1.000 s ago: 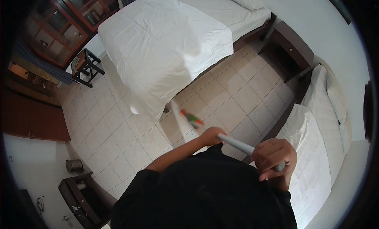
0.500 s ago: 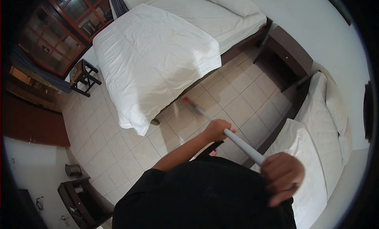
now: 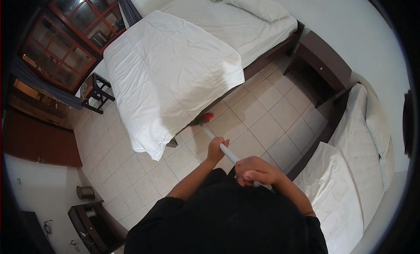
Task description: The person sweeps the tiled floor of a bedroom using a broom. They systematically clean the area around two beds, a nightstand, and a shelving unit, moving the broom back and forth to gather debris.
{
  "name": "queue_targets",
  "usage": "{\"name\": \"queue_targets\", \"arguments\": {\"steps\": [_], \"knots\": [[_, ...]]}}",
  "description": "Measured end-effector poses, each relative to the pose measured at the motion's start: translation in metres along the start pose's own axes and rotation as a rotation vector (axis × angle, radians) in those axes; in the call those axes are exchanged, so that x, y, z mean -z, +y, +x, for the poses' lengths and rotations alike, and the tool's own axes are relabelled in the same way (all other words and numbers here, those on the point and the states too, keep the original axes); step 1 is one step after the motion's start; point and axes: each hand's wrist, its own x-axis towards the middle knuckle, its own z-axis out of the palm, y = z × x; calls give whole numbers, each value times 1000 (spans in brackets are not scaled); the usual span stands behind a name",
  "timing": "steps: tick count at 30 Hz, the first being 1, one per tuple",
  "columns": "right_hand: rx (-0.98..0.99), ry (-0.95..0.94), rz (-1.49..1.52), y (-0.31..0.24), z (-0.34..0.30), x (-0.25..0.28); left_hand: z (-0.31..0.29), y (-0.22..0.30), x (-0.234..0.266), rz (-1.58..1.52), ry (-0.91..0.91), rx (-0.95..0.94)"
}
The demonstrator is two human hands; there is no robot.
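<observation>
A broom (image 3: 229,154) with a pale grey stick slants across the tiled floor in front of me. Its red-and-dark head (image 3: 207,118) is at the floor along the lower side of the large bed, slightly blurred and partly in shadow. My left hand (image 3: 216,149) is closed around the stick's middle. Nearer my body, my right hand (image 3: 257,171) grips the upper part, and the stick's end shows just past it.
The large bed (image 3: 175,74) has a white duvet hanging over its side. A dark nightstand (image 3: 326,63) stands between it and a second bed (image 3: 337,184) at right. Left are a dark stool (image 3: 97,93), a bin (image 3: 85,192) and a low cabinet (image 3: 78,219).
My right hand has swung left and forward, closer to my left hand. My left hand has shifted left and slightly back. The broom head has moved against the bed's side.
</observation>
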Motion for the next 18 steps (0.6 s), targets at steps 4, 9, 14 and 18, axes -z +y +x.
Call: {"name": "queue_targets", "arguments": {"steps": [4,9,14,18], "knots": [[7,144,205,-32,-20,24,-8,44,7,-54,-78,-25],[362,-177,-37,-96,-31,73,51,111,-18,-369,-466,-330],[305,-30,-302,-143,-18,88,140,144,-69,-372,-502,-596],[14,149,-615,-116,-14,137,216,127,-148,-392,-401,-584]]}}
